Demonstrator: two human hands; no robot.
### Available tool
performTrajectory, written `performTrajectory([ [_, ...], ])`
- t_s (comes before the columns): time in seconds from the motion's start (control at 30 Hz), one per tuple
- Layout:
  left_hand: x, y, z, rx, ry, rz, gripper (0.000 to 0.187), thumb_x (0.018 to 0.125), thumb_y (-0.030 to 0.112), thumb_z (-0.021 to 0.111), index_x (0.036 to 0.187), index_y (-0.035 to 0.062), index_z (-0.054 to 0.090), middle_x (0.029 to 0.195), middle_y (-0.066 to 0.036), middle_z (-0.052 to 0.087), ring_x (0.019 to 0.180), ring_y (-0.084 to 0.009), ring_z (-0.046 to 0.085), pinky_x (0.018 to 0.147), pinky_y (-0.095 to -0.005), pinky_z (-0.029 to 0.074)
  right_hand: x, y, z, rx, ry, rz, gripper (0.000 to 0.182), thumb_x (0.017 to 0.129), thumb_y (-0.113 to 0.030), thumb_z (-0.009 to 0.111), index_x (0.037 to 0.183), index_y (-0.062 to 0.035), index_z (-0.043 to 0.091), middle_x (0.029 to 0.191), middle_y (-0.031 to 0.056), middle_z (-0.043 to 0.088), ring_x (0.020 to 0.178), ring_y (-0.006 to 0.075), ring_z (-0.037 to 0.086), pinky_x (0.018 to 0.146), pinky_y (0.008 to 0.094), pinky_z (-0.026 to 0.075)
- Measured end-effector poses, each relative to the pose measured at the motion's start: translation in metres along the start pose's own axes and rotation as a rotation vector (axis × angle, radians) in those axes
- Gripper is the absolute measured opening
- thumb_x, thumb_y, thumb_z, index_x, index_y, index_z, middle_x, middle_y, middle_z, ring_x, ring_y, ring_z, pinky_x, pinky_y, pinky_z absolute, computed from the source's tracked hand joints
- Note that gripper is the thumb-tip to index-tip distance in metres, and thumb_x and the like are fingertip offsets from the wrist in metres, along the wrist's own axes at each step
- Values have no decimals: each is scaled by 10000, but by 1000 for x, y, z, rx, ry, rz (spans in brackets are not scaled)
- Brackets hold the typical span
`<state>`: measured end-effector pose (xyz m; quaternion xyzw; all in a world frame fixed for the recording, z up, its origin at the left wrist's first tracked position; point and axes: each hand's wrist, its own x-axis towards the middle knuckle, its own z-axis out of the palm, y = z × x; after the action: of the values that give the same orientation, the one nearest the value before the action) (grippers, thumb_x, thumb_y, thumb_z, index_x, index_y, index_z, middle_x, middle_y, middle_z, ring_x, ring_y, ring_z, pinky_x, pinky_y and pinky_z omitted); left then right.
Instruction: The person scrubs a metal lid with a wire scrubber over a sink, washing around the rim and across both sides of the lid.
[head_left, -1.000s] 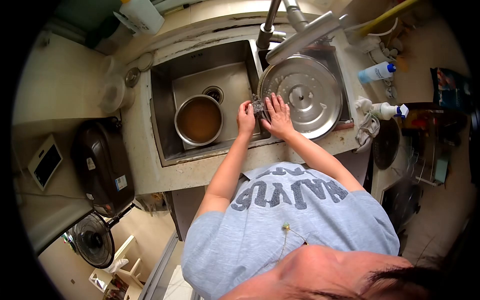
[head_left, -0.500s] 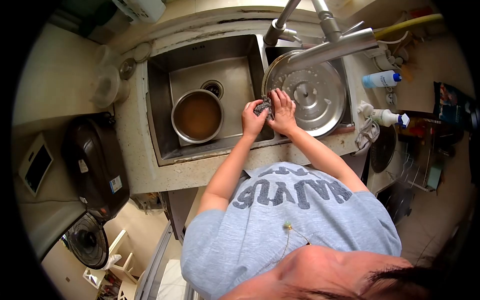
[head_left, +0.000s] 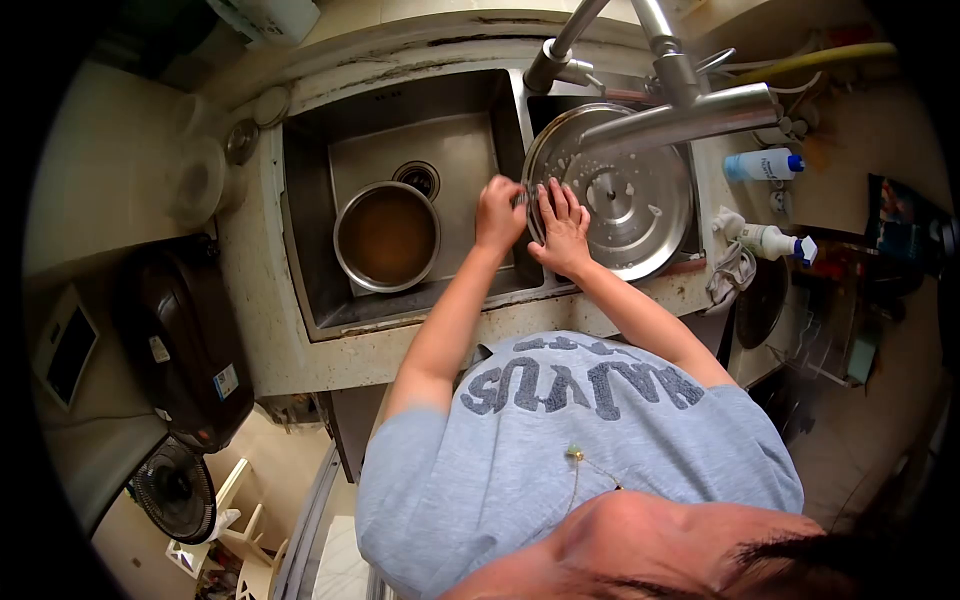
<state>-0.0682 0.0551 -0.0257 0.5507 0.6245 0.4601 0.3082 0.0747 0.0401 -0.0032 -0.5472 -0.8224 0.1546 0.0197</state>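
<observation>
A large round stainless steel lid (head_left: 640, 215), wet with soapy spots, lies over the right sink basin. My right hand (head_left: 563, 232) rests on its left part with the fingers spread. At the lid's left rim is my left hand (head_left: 500, 213), closed around a dark steel wool scrubber (head_left: 520, 198) that is mostly hidden by the fingers. To the left, a metal pot (head_left: 388, 237) of cloudy brownish liquid stands in the left basin (head_left: 465, 150), beside the drain.
The faucet (head_left: 690, 115) reaches over the lid from behind. On the right counter lie a blue-and-white bottle (head_left: 762, 165), a spray bottle (head_left: 770, 242) and a crumpled cloth (head_left: 732, 275). A dark brown appliance (head_left: 185, 340) stands at left.
My left hand has shifted slightly up and left along the lid's rim and turned, covering more of the scrubber. My right hand has moved a little left with its fingers spread wider.
</observation>
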Motion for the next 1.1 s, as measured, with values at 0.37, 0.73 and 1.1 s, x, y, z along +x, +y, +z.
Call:
performTrajectory([
  [0.37,19,7,11,41,8,-103,149,641,23,618,783,52,654,840,-88,577,822,-284,563,721,-358,462,0,8,1,-7,-22,41,980,580,-366,625,1411,-144,154,1461,113,85,1319,330,99,1015,548,113],
  [0.73,49,11,11,295,22,173,143,633,20,603,748,86,657,843,-60,552,809,-271,533,684,-374,473,-2,11,3,-43,1,-17,974,601,-391,613,1411,-137,135,1461,112,83,1327,314,91,1009,549,103],
  [1.1,58,6,11,337,28,231,135,623,25,597,698,118,661,817,-30,537,797,-247,524,647,-359,468,1,10,2,-40,-16,-4,989,598,-376,634,1412,-132,127,1464,115,68,1332,317,71,1008,553,106],
])
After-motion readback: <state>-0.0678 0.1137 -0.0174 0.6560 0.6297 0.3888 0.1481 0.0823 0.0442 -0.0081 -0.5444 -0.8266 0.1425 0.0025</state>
